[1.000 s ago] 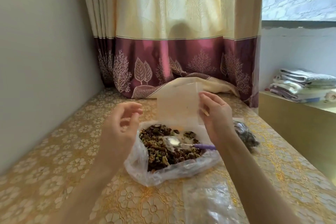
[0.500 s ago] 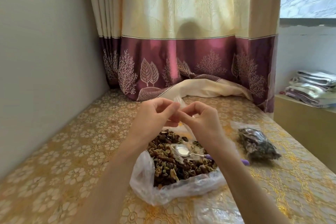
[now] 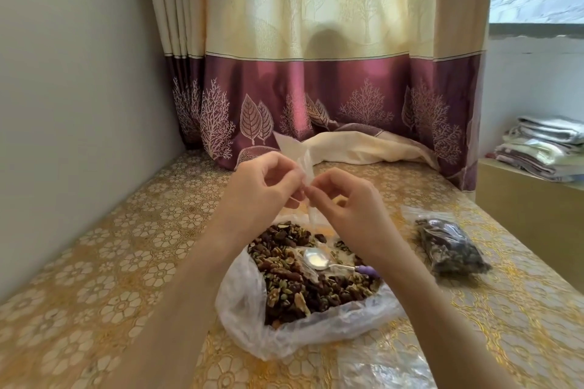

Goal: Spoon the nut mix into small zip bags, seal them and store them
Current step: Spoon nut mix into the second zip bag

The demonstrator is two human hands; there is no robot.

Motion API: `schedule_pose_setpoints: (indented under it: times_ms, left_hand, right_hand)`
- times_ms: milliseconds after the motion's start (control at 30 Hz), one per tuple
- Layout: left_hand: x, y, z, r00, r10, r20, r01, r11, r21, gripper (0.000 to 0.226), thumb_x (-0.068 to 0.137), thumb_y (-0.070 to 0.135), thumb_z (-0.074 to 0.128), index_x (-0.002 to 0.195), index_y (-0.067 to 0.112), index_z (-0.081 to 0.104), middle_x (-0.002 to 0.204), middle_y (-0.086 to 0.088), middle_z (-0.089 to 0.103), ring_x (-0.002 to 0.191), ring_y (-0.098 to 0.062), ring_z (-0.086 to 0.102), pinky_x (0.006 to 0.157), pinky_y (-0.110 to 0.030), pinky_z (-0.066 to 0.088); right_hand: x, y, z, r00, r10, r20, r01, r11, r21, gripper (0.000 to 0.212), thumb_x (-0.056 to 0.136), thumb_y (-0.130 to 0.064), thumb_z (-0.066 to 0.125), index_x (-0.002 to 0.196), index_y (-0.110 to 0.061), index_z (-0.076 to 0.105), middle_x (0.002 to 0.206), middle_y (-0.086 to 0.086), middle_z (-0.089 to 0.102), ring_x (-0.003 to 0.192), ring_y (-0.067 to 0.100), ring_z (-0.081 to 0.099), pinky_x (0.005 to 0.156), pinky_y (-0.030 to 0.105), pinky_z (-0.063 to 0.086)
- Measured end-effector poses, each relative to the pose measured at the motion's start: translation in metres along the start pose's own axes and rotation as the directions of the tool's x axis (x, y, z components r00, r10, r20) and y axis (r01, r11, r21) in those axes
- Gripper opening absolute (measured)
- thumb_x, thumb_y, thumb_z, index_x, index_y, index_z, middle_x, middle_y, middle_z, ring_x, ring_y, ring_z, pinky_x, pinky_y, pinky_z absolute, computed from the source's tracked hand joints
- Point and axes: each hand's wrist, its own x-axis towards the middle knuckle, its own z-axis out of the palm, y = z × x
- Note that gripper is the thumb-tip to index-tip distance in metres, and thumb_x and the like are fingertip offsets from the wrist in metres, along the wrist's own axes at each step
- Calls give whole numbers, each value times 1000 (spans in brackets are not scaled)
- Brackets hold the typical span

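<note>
Both hands, left hand [image 3: 262, 186] and right hand [image 3: 344, 199], pinch the small clear zip bag [image 3: 305, 164] with curled fingers. The bag stands tall between them. The silver spoon with a purple handle [image 3: 319, 262] lies just below, closer to the right hand.

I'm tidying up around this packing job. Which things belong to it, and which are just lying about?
Job: empty zip bag pinched by left hand and right hand; nut mix; spoon; filled bag.
Lying about: curtain; folded towels.

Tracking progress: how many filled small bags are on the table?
1: a filled bag lies right of the big nut bag. Both hands, left and right, pinch an empty bag. Others may be out of view.
</note>
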Motion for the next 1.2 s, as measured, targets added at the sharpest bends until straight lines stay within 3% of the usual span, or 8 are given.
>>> schedule_pose_setpoints:
  times_ms: [167,333,500,667,800,900,1067,1200]
  left_hand:
    - [-1,-3,5,997,-61,39,61,998,-11,6,85,21,65,88,18,70,73,-2,72,68,-11,69,66,-20,56]
    - [0,-6,5,996,-85,-14,85,996,-3,8,85,11,66,83,17,72,67,1,72,63,-7,67,60,-15,52]
    - [0,-7,8,997,-48,-63,55,991,121,7,86,15,65,83,17,71,68,0,71,67,-12,68,72,-31,58]
    - [-3,-5,12,997,-16,-70,26,989,145,6,84,21,67,82,19,72,68,-1,71,67,-13,67,73,-32,57]
    - [-3,-4,11,997,22,-77,-8,983,181,8,85,18,67,84,14,73,66,1,70,59,-3,62,67,-25,55]
    - [-2,-4,11,995,51,-82,-34,979,200,7,85,16,67,83,14,73,65,2,69,58,-4,62,62,-22,54]
    - [-1,-8,11,997,9,-74,-1,994,106,7,84,10,66,81,13,72,58,4,67,52,-3,59,57,-16,50]
    - [-1,-10,10,996,-49,-69,47,999,-23,12,85,7,65,76,13,71,60,1,68,54,-7,60,62,-20,54]
  right_hand:
    - [0,-1,-3,999,-32,-21,31,999,-12,6,87,-11,65,82,-11,68,73,-4,66,68,8,58,66,20,48]
    - [-1,2,0,998,-25,-51,23,999,-38,13,87,-10,64,76,-17,61,68,-12,59,66,2,54,61,12,43]
    - [-3,4,6,997,-69,-29,62,981,-186,14,91,-17,61,80,-9,65,69,0,64,65,11,55,61,23,44]
    - [-2,2,-1,997,-81,-1,80,979,-189,13,91,-12,60,83,-8,70,70,4,66,66,14,56,64,27,44]
    - [-2,0,-6,996,29,86,-27,999,-22,14,92,-11,58,80,-13,66,66,-2,59,63,14,52,64,30,44]
    - [-2,0,-6,985,117,124,-131,986,107,19,94,-15,55,76,-17,61,53,-14,49,52,1,42,53,17,36]
    - [-2,1,-2,970,193,149,-226,941,253,22,95,-13,53,74,-16,60,57,-5,45,51,7,37,52,21,32]
    - [-3,4,-1,944,274,181,-324,865,383,21,96,-13,50,77,-11,58,60,0,44,53,9,36,52,22,30]
